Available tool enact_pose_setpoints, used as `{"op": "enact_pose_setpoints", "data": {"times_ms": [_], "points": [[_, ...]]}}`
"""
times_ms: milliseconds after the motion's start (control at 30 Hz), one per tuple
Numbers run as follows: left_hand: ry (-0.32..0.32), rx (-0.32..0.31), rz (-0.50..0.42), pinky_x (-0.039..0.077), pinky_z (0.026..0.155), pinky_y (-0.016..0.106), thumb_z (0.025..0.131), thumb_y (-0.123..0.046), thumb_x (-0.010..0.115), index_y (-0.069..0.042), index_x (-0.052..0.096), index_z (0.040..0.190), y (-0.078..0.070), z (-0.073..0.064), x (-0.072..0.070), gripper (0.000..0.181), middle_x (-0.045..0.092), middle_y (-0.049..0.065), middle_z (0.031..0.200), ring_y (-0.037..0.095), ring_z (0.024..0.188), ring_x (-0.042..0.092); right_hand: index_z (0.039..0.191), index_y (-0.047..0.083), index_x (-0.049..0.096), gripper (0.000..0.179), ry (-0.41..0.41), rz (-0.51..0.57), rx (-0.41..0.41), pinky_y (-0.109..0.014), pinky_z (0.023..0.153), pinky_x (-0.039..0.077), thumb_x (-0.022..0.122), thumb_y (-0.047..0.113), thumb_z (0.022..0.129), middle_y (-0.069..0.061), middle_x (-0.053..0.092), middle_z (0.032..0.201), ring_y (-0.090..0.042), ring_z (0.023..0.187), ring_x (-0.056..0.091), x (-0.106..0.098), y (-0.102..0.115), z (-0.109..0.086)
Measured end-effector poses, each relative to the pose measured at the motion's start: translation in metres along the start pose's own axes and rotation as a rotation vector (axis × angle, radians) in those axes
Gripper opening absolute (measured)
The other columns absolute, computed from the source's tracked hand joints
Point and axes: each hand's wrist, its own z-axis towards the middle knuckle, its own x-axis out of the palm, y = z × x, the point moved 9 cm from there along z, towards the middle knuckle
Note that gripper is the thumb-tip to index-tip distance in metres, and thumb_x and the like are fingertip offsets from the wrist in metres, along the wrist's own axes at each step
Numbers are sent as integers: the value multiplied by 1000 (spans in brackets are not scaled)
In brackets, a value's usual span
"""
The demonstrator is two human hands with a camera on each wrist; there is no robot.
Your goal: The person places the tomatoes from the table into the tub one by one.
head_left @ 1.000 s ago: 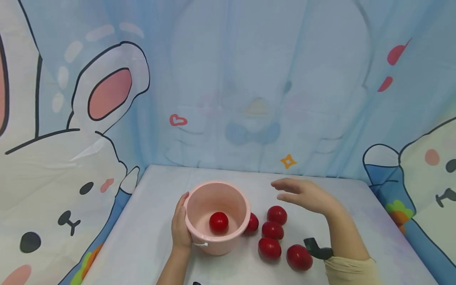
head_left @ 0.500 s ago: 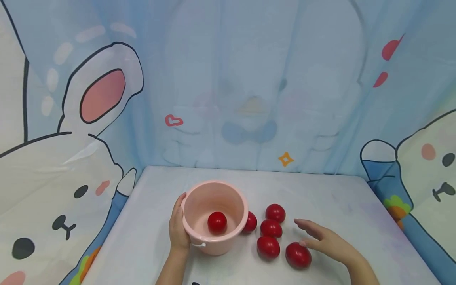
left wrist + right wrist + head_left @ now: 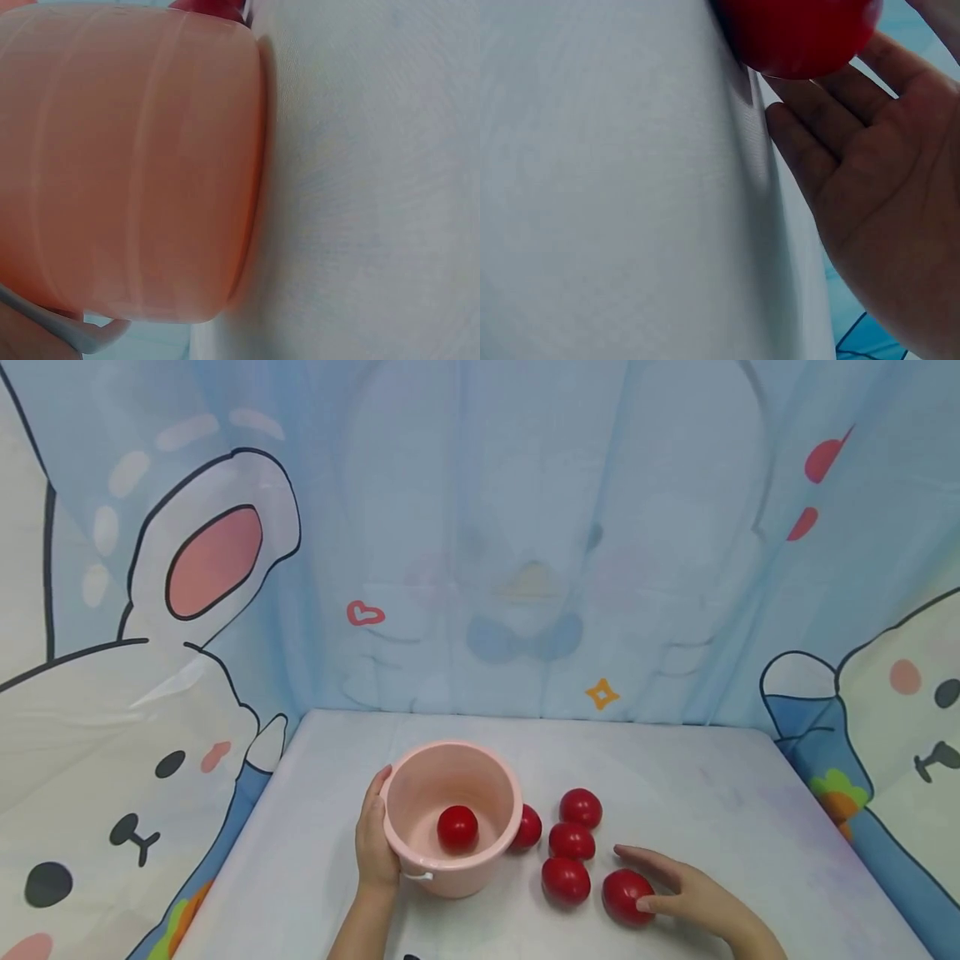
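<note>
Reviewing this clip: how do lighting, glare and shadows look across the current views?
Head view: fairly even light, the pink bucket clearly outlined; left wrist view: dimmer, soft shadow on the pale tabletop along the bucket's base; right wrist view: dim too, the red ball showing a pale glint at its right edge.

Place: curtained tabletop booth; room type beyond cannot be told. Evidence: pale-blue cartoon curtain [image 3: 667, 568] hung behind and along both sides, printed with white rabbit [image 3: 82, 735], pink-cheeked figure [image 3: 900, 727], red heart [image 3: 365, 613], orange star [image 3: 602, 694]; white table [image 3: 682, 793], far edge against curtain
</note>
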Motion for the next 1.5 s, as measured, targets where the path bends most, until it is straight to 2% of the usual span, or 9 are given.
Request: {"op": "enact_pose_setpoints", "data": {"times_ms": [200,500,1200,1300,1500], "points": [[-2,-1,-6,32,109,9,107,-37,24,-37,49,142,0,0,0,43,50,-12,149,2,140,41,149,19,43,86,36,24,12,-59,95,53,82,43,76,-17,44,151,-42,133,42,6,-8,-3],[-5,-2,-38,34,108,9,106,-38,26,-38,50,141,2,-1,-2,42,51,-11,148,0,138,42,145,23,50,90,9,48,91,-57,90,55,85,50,67,-18,48,145,-39,126,47,8,-16,-7],[-6,3,-26,31,109,9,106,-38,24,-37,50,141,2,1,-2,44,50,-15,147,1,140,40,144,24,52,87,8,28,62,-61,90,53,84,53,68,-16,50,145,-39,128,47,3,-18,-3],[-9,2,-26,31,109,9,107,-38,24,-37,51,141,2,1,-2,44,50,-14,148,0,139,40,143,24,53,88,-4,19,68,-61,90,54,85,54,66,-15,51,144,-38,127,48,1,-19,-1],[-5,3,-26,31,109,8,107,-39,25,-37,51,141,2,2,-2,43,50,-8,150,0,139,41,143,21,52,83,6,6,33,-59,90,55,83,48,72,-16,52,144,-39,127,49,-3,-13,0]]}}
